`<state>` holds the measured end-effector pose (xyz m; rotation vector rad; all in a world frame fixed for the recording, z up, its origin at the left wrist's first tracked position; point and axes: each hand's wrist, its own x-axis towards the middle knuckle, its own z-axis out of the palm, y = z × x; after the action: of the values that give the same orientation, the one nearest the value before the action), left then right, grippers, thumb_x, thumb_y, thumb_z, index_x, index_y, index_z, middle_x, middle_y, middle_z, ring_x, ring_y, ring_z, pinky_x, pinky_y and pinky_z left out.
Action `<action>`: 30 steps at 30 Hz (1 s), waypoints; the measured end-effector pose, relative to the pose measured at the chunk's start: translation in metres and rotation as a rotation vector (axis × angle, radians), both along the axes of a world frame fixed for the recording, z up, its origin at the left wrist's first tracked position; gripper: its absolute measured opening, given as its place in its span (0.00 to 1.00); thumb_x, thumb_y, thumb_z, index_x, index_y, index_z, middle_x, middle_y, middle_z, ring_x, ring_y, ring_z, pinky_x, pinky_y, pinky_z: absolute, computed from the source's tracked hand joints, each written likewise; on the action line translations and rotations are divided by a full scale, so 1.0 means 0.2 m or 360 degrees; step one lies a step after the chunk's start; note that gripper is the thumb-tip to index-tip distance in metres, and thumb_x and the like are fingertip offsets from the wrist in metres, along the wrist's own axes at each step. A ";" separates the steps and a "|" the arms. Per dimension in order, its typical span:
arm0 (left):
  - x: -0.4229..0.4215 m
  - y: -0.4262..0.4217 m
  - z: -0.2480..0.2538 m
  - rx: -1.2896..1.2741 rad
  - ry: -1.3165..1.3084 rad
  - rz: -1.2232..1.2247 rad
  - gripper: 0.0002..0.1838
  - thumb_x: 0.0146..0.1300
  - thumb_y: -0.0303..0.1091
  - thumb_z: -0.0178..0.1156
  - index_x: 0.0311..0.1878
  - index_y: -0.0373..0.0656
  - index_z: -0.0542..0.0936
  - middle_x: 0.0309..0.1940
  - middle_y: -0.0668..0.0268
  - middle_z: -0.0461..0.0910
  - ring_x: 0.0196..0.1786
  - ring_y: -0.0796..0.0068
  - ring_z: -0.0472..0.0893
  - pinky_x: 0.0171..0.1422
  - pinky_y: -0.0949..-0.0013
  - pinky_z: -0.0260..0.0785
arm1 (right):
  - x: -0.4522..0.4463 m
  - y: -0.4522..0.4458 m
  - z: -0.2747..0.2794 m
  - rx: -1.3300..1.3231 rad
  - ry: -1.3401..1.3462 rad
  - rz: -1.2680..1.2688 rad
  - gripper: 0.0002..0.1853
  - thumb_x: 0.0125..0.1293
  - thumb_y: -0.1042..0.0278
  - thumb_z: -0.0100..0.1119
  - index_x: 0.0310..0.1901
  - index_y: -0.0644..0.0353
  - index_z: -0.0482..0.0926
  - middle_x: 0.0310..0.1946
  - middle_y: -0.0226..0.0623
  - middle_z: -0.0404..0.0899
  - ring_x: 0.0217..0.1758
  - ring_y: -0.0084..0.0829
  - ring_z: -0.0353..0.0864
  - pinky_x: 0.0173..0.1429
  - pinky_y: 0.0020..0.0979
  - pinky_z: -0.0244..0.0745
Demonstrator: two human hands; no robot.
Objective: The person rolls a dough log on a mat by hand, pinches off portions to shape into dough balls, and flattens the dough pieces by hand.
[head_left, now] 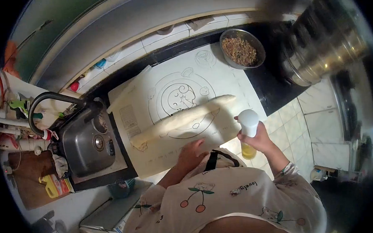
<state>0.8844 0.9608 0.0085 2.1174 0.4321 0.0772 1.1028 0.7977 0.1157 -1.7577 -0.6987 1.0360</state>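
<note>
My right hand (257, 139) is wrapped round an oil spray bottle (248, 151) with a white top and yellow liquid inside. The bottle is upright beside the front right part of a white printed silicone mat (155, 160). Across the mat lies a long roll of dough (182, 119), slanting from lower left to upper right. My left hand (191, 155) is at the mat's front edge, close to my body, below the dough and apart from it. Its fingers look loosely spread, and nothing shows in them.
A metal bowl (242, 49) of chopped filling stands at the mat's far right corner. Farther right is a stacked metal steamer (318, 46). To the left are a steel sink (86, 143) with a black tap (46, 96) and a yellow bottle (51, 186).
</note>
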 end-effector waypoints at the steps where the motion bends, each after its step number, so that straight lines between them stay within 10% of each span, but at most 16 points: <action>1: -0.04 0.03 -0.02 0.0103 0.0015 0.0025 0.31 0.53 0.44 0.65 0.58 0.41 0.70 0.49 0.52 0.75 0.50 0.50 0.74 0.54 0.54 0.66 | -0.04 -0.01 -0.01 0.0025 -0.0201 -0.0060 0.26 0.52 0.68 0.66 0.53 0.61 0.71 0.33 0.32 0.77 0.37 0.23 0.76 0.42 0.28 0.72; 13: 0.71 0.28 -0.08 0.1044 0.0231 -0.0237 0.28 0.51 0.39 0.66 0.54 0.38 0.70 0.54 0.54 0.71 0.58 0.55 0.70 0.62 0.57 0.63 | -0.19 -0.06 -0.20 0.0022 -0.0347 -0.0366 0.24 0.49 0.67 0.65 0.49 0.62 0.73 0.37 0.35 0.78 0.40 0.26 0.77 0.46 0.30 0.72; 16: 0.82 0.35 -0.09 0.0663 0.0613 -0.0163 0.26 0.53 0.38 0.65 0.53 0.38 0.70 0.50 0.52 0.75 0.53 0.53 0.74 0.58 0.56 0.67 | -0.21 -0.07 -0.18 -0.0007 -0.0233 -0.0356 0.25 0.48 0.66 0.66 0.49 0.62 0.71 0.39 0.37 0.77 0.43 0.29 0.77 0.49 0.32 0.72; 20: 0.64 0.56 -0.09 0.0198 -0.0389 0.0406 0.20 0.58 0.36 0.61 0.51 0.35 0.74 0.46 0.52 0.78 0.49 0.56 0.78 0.55 0.60 0.69 | -0.23 -0.03 -0.18 0.0010 -0.0346 -0.0217 0.28 0.47 0.66 0.67 0.52 0.58 0.72 0.45 0.41 0.76 0.48 0.38 0.77 0.53 0.34 0.71; 23: 0.35 0.78 0.11 -0.1017 -0.0747 0.0709 0.15 0.62 0.37 0.58 0.48 0.39 0.75 0.40 0.69 0.76 0.42 0.80 0.73 0.48 0.74 0.67 | -0.25 0.04 -0.22 0.0052 -0.0546 -0.0014 0.25 0.45 0.62 0.65 0.49 0.55 0.74 0.44 0.44 0.74 0.46 0.46 0.76 0.52 0.37 0.72; 30: -0.17 0.93 0.25 -0.1996 -0.1407 0.0704 0.25 0.58 0.45 0.64 0.53 0.43 0.71 0.38 0.69 0.67 0.40 0.75 0.68 0.50 0.67 0.63 | -0.39 0.24 -0.30 0.0202 -0.0654 0.0477 0.29 0.44 0.59 0.66 0.51 0.56 0.72 0.50 0.43 0.74 0.57 0.42 0.72 0.58 0.36 0.70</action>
<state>0.8506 1.1460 0.0590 0.6067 0.2626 0.7483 1.0248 0.8465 0.0565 -1.8063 -1.2882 0.8042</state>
